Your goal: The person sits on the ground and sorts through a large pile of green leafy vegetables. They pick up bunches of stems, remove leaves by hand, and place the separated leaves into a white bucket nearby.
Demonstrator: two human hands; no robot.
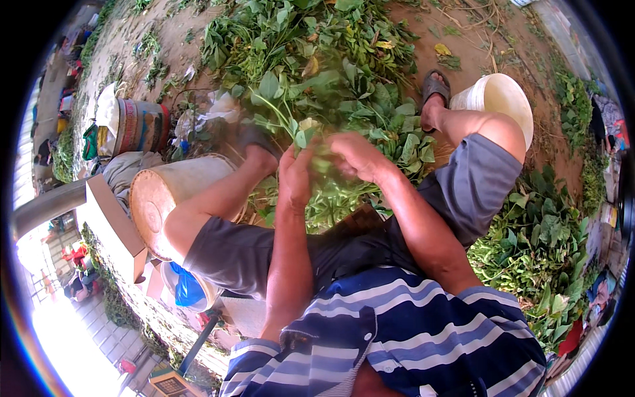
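My left hand [296, 173] is closed round a leafy bean plant [291, 124], whose stems and leaves stick up above the fist. Just to its right is my right hand [360, 156], its fingers curled in toward the plant. Motion smears the fingertips and the greenery between the hands, so what the right fingers grip cannot be made out. Below the hands, between my legs, lies a heap of green pods [334, 206]. A large pile of leafy bean plants [284, 49] spreads over the ground beyond the hands.
A pale bucket [149, 212] lies tipped by my left leg, and a white bucket [508, 99] by my right. More podded plants [536, 245] lie at the right. A cardboard box [112, 225] and a patterned tub [140, 126] stand at the left.
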